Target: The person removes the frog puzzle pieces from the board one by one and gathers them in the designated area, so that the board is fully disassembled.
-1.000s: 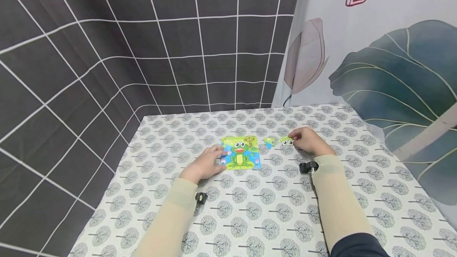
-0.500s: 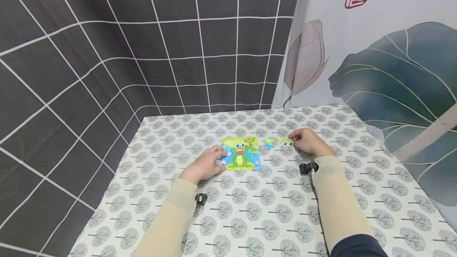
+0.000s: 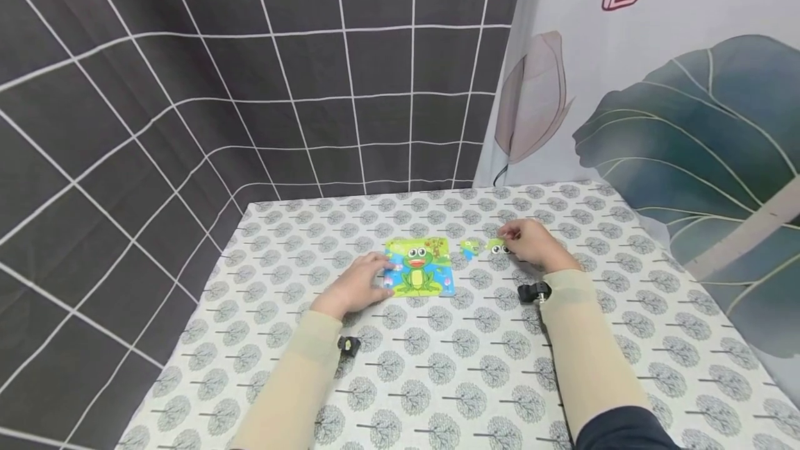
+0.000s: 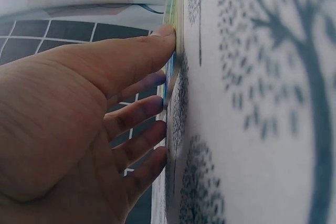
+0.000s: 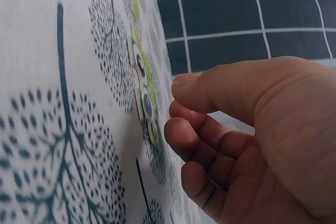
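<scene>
left hand (image 3: 356,285) at the left side of the frog puzzle (image 3: 419,269); fingers extended and slightly spread, thumb against the edge of the puzzle near its near left corner, other fingertips along the left side, no curl round it; puzzle lies flat on the tree-print cloth (image 3: 437,367), a green frog on blue and green, brown tree print in its far right part.

right hand (image 3: 532,243) is over to the right, beside the eye piece (image 3: 496,248); fingers bent inward, thumb tip close to the index finger, hand holding nothing; right wrist view shows a gap between the fingertips and the piece, which lies on the cloth; head view has the hand covering its right end.

loose green-and-blue piece (image 3: 469,249) lies between the puzzle and the eye piece, apart from the puzzle, near the eye piece.

beige sleeves (image 3: 594,346) on both forearms, black mount (image 3: 534,292) at the right wrist; dark grid curtain (image 3: 312,68) behind; leaf-print curtain (image 3: 662,130) at right.
</scene>
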The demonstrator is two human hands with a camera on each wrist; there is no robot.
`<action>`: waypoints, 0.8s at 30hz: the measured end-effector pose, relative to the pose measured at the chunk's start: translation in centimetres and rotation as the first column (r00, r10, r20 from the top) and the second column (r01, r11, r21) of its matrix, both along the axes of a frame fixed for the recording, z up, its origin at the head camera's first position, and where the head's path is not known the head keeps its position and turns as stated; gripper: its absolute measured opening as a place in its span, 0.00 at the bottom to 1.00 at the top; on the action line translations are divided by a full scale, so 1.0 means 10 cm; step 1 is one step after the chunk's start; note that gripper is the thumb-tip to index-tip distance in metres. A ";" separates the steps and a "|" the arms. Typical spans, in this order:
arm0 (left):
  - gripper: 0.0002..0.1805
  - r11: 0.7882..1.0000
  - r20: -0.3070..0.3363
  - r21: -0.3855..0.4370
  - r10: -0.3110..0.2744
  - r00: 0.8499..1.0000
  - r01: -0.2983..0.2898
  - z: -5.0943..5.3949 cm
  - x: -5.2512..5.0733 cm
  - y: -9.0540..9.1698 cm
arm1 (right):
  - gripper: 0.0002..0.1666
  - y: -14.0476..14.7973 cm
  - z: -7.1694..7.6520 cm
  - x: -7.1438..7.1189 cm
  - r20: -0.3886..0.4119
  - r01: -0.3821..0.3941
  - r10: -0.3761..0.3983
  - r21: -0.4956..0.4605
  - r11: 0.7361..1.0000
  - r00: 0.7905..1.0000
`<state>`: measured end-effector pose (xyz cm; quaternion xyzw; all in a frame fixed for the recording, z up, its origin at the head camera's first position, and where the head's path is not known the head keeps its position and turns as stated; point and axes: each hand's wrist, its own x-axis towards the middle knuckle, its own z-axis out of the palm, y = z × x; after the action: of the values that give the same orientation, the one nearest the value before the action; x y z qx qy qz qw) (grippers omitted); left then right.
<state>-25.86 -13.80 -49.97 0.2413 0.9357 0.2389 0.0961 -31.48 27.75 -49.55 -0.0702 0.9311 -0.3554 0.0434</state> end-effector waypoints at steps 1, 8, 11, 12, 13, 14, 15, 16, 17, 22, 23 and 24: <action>0.35 1.000 0.002 0.008 0.003 1.000 -0.003 0.00 0.00 0.00 | 0.16 -0.02 0.01 0.00 -0.010 -0.007 0.007 0.006 1.000 1.000; 0.31 0.999 -0.009 0.025 0.034 0.999 -0.034 0.01 -0.02 0.02 | 0.16 -0.20 0.08 0.01 -0.047 -0.050 0.051 0.018 0.999 0.998; 0.30 0.999 -0.038 0.029 0.027 0.999 -0.026 0.03 -0.03 0.05 | 0.17 -0.26 0.10 -0.01 -0.057 -0.071 0.073 0.035 0.997 0.996; 0.29 0.999 -0.046 0.030 0.020 0.999 -0.018 0.04 -0.04 0.07 | 0.17 -0.28 0.11 -0.02 -0.058 -0.080 0.082 0.036 0.996 0.995; 0.29 0.999 -0.055 0.031 0.011 0.998 -0.009 0.05 -0.04 0.09 | 0.17 -0.31 0.12 -0.02 -0.054 -0.092 0.093 0.033 0.995 0.994; 0.29 0.999 -0.060 0.034 0.003 0.998 -0.001 0.06 -0.04 0.11 | 0.17 -0.33 0.13 -0.03 -0.051 -0.104 0.106 0.029 0.994 0.993; 0.29 0.999 -0.063 0.039 -0.002 0.998 0.004 0.07 -0.04 0.14 | 0.18 -0.35 0.14 -0.04 -0.047 -0.113 0.114 0.023 0.993 0.992; 0.29 0.999 -0.066 0.041 -0.006 0.998 0.009 0.08 -0.04 0.16 | 0.18 -0.38 0.15 -0.05 -0.043 -0.124 0.125 0.016 0.992 0.991; 0.28 0.999 -0.067 0.046 -0.011 0.998 0.014 0.09 -0.05 0.19 | 0.18 -0.41 0.15 -0.06 -0.041 -0.134 0.135 0.010 0.991 0.990; 0.26 0.995 -0.049 0.086 -0.049 0.998 0.053 0.10 -0.05 0.32 | 0.19 -0.56 0.18 -0.12 -0.051 -0.173 0.174 0.026 0.985 0.983; 0.26 0.994 -0.049 0.085 -0.059 0.997 0.063 0.10 -0.06 0.34 | 0.19 -0.59 0.18 -0.13 -0.056 -0.176 0.178 0.036 0.984 0.982; 0.26 0.994 -0.049 0.081 -0.067 0.997 0.071 0.09 -0.06 0.37 | 0.18 -0.62 0.18 -0.15 -0.059 -0.183 0.185 0.043 0.982 0.981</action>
<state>-26.48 -10.14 -49.02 0.2828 0.9181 0.2682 0.0725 -32.95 21.56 -47.70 -0.1663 0.9280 -0.3300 0.0479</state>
